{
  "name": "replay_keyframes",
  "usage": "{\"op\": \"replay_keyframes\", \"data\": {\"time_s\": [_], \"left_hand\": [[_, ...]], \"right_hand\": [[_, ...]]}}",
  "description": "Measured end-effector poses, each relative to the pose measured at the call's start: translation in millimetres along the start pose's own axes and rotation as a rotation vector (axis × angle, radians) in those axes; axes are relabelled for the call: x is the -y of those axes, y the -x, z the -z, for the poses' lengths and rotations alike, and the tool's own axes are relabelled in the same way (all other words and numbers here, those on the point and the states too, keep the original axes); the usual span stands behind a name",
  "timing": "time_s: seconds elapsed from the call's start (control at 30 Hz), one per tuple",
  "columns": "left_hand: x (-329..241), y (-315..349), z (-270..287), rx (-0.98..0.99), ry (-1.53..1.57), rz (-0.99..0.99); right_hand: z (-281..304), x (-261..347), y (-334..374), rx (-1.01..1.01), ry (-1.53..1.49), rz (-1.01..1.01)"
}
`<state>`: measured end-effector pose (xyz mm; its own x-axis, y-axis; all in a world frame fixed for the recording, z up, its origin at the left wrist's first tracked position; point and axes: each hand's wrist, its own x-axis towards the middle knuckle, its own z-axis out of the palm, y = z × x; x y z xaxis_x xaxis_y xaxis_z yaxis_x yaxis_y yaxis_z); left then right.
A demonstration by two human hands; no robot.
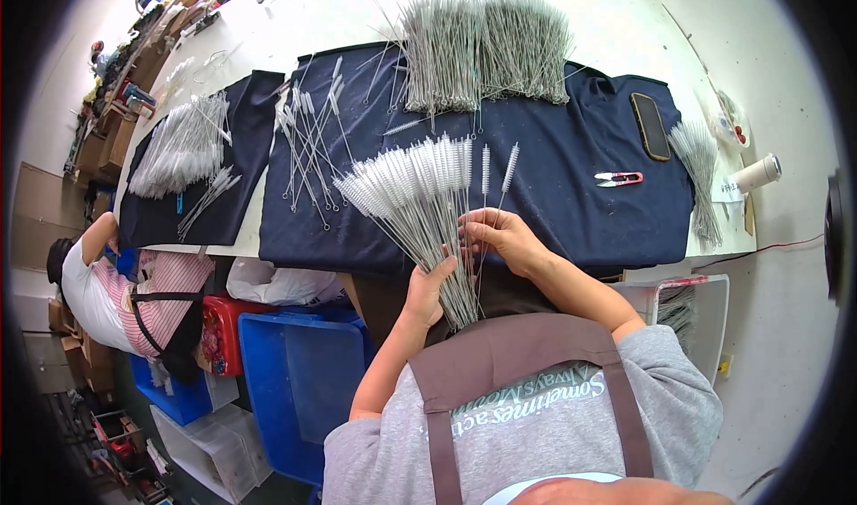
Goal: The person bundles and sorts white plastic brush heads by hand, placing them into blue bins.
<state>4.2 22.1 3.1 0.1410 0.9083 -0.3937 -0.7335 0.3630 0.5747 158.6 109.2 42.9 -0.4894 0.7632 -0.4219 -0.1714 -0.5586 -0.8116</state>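
My left hand [427, 292] is wrapped round the wire stems of a thick fanned bundle of straw brushes [412, 183], white bristles pointing away from me. Beside it on the right, my right hand [511, 239] has thumb and fingers pinched on the stems of a couple of loose brushes [509, 167], which stand apart from the bundle. The lower stem ends reach down to my brown apron [509, 349]. Under both hands lies a dark blue cloth [562, 210] on the white table.
Dense upright stacks of brushes [486, 58] stand at the back. Scattered brushes [312, 148] lie left, with another pile [183, 148] beyond. A phone [650, 125], red-handled thread snips [618, 179] and more brushes [696, 175] lie right. A blue bin [303, 389] stands below; a co-worker [134, 300] sits left.
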Motion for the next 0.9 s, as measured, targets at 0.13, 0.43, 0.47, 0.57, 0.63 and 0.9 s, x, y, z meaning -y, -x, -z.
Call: {"op": "replay_keyframes", "data": {"time_s": [0.13,0.43,0.47,0.57,0.63,0.9], "left_hand": [[0,-4,1,-0.008,-0.016,-0.006],[1,-8,3,-0.005,0.072,0.024],[0,-8,3,-0.012,0.093,0.019],[-1,-6,3,-0.001,0.094,0.005],[-2,-5,1,0.018,0.073,-0.007],[-4,2,5,-0.034,0.069,-0.058]], "right_hand": [[1,0,-2,-0.028,-0.001,0.003],[-3,-2,-1,-0.126,-0.028,-0.008],[-4,-2,-1,-0.128,-0.023,-0.011],[-13,0,-2,-0.133,0.023,-0.021],[-20,4,-1,-0.121,0.076,-0.031],[-28,4,-6,-0.119,0.037,-0.025]]}}
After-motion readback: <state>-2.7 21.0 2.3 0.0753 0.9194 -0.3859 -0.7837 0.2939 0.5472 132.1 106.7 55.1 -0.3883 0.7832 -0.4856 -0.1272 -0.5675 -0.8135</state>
